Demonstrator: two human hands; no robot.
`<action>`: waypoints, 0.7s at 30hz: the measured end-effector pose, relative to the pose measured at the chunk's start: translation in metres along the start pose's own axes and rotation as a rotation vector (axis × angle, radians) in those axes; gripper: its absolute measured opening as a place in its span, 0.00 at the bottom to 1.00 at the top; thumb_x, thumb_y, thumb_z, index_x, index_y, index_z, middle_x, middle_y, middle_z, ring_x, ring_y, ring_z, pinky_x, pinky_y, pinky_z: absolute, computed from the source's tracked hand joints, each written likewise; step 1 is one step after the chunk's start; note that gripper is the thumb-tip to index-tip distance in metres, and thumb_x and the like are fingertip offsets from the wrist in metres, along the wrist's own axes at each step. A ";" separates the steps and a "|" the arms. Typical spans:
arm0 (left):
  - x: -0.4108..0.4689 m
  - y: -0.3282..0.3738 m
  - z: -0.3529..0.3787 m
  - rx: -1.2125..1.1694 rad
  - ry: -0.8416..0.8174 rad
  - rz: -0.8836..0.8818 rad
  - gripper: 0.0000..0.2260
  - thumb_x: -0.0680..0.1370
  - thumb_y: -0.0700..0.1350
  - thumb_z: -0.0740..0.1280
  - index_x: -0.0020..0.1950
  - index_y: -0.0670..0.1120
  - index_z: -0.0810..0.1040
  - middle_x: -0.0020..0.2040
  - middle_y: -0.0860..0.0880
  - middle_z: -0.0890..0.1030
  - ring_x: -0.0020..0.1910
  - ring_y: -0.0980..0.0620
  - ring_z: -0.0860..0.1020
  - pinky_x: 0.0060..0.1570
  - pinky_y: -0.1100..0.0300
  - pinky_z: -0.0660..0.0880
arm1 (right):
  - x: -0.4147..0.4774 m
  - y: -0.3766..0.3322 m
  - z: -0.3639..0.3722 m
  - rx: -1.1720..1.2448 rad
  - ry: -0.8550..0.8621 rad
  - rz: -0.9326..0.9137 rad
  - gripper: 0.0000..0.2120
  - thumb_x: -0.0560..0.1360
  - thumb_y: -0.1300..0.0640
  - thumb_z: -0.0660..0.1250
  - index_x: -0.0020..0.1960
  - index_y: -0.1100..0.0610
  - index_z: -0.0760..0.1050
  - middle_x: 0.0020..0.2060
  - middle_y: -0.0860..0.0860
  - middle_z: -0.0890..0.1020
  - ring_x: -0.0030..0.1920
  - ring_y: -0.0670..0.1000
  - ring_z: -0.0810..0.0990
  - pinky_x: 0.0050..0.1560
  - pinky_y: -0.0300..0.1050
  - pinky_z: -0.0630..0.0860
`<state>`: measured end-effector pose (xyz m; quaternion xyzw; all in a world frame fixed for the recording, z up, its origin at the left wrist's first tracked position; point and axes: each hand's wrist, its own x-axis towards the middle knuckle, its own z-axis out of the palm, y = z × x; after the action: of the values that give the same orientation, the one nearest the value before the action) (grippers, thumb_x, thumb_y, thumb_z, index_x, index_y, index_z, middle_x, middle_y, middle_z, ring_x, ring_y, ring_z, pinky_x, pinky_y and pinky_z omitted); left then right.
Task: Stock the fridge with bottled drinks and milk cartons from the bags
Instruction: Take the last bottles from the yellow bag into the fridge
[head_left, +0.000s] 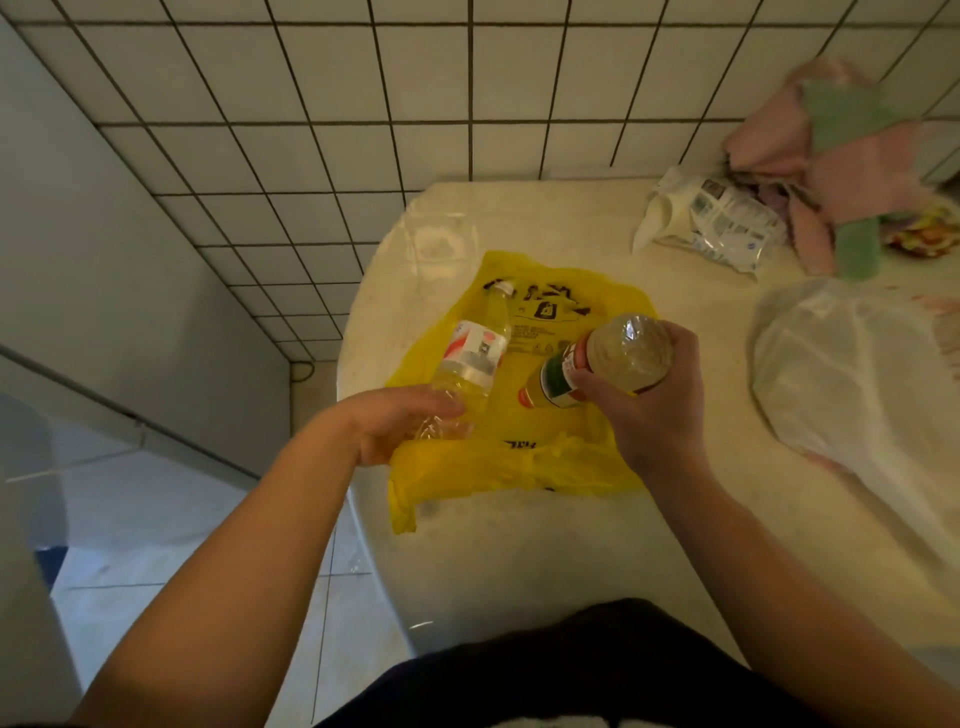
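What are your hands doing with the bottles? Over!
Left hand grips white-label bottle by its base, lying on yellow bag. Right hand holds green-label bottle, cap end down. Nothing blocking either bottle.

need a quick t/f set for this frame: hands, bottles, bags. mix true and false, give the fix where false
1. The right hand holds the green-label bottle. True.
2. The left hand is empty and away from the table. False: it grips the base of the white-label bottle.
3. The yellow bag hangs on the tiled wall. False: it lies flat on the table.
4. A white bag sits to the right of the yellow bag. True.
5. Both bottles stand upright. False: the white-label bottle lies on the yellow bag, and the green-label bottle is held tilted above it.
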<state>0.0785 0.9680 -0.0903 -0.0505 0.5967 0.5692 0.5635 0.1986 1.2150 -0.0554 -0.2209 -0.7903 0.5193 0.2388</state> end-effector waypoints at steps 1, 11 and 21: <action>-0.006 0.003 0.000 0.072 -0.007 -0.018 0.38 0.62 0.52 0.82 0.69 0.43 0.75 0.64 0.39 0.79 0.64 0.39 0.77 0.69 0.39 0.69 | -0.003 0.000 -0.002 0.003 0.008 0.001 0.34 0.61 0.52 0.83 0.61 0.49 0.68 0.51 0.42 0.75 0.50 0.41 0.77 0.46 0.36 0.74; -0.020 -0.018 0.034 -0.102 0.161 -0.176 0.24 0.71 0.56 0.72 0.62 0.44 0.79 0.55 0.39 0.84 0.50 0.41 0.82 0.55 0.48 0.77 | -0.031 -0.005 -0.023 0.043 0.053 0.022 0.31 0.62 0.55 0.82 0.58 0.48 0.67 0.45 0.37 0.76 0.45 0.36 0.77 0.45 0.36 0.75; -0.011 -0.047 0.056 -0.374 0.438 -0.055 0.28 0.72 0.64 0.69 0.67 0.50 0.76 0.62 0.45 0.80 0.56 0.45 0.78 0.57 0.51 0.71 | -0.060 0.001 -0.041 0.089 0.048 0.116 0.32 0.62 0.53 0.82 0.60 0.49 0.68 0.49 0.41 0.76 0.46 0.37 0.77 0.42 0.31 0.74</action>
<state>0.1497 0.9861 -0.0956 -0.2914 0.5873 0.6292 0.4174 0.2710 1.2087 -0.0514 -0.2677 -0.7465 0.5613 0.2368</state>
